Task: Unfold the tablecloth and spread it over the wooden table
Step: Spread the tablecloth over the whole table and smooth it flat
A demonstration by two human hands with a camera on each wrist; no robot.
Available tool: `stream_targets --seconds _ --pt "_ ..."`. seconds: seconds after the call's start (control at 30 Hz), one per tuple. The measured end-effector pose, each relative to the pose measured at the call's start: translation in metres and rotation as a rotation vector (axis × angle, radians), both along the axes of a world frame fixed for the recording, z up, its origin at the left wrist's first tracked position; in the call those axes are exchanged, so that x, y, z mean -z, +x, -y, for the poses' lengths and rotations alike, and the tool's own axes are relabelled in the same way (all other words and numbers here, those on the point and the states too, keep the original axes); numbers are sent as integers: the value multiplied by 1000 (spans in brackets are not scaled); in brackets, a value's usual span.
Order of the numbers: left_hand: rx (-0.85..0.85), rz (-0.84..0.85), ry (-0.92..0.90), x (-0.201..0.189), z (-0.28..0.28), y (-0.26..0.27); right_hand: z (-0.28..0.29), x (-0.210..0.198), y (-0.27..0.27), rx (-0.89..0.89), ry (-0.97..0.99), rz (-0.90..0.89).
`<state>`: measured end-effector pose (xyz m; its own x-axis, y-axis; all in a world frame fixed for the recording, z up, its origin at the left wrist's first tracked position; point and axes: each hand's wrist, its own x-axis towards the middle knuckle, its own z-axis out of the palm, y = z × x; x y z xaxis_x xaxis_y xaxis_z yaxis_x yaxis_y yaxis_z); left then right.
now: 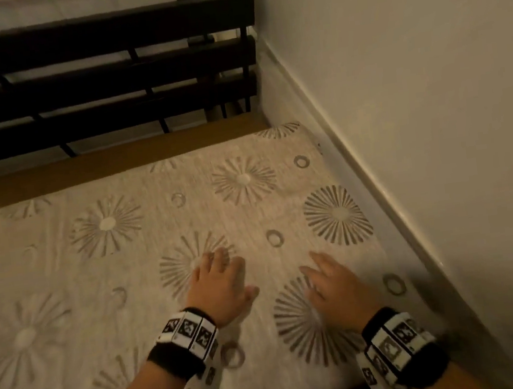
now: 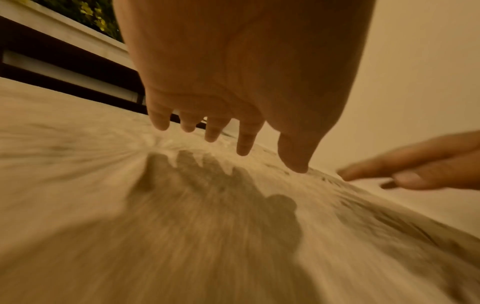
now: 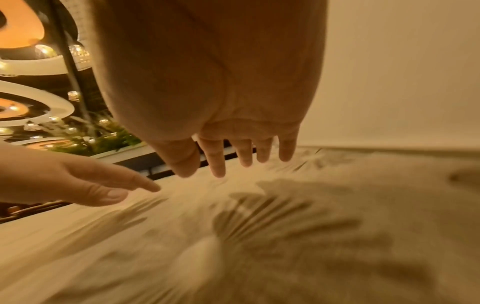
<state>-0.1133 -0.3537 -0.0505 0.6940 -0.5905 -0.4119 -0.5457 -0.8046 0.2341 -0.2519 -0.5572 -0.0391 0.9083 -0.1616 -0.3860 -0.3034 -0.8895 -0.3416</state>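
A cream tablecloth with grey sunburst and ring prints lies unfolded over the wooden table, whose bare far strip shows beyond the cloth's edge. My left hand hovers palm down just over the cloth near the middle, fingers straight and spread. My right hand hovers beside it to the right, fingers also straight. In the left wrist view the left hand casts a shadow on the tablecloth, a small gap below the fingertips. The right wrist view shows the right hand likewise above the tablecloth. Neither holds anything.
A white wall with a pale skirting strip runs along the table's right side. A dark slatted bench back stands just beyond the far edge. Lamps and greenery show at the left of the right wrist view.
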Motion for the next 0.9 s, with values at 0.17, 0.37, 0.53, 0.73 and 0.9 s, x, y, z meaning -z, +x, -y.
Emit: stream_targets --seconds 0.17,0.37,0.53,0.73,0.9 --pt "24 -102 169 23 -80 -70 -105 23 -19 -230 28 22" --pt "23 -88 171 31 -95 -81 -96 57 -56 -266 -88 71" --pt "26 -94 167 28 -94 -82 11 66 -131 259 -242 90" --pt "11 -109 190 21 -90 -81 30 41 -104 654 -303 -66" --pt "41 -81 159 3 -78 -65 -31 9 -10 98 -49 61"
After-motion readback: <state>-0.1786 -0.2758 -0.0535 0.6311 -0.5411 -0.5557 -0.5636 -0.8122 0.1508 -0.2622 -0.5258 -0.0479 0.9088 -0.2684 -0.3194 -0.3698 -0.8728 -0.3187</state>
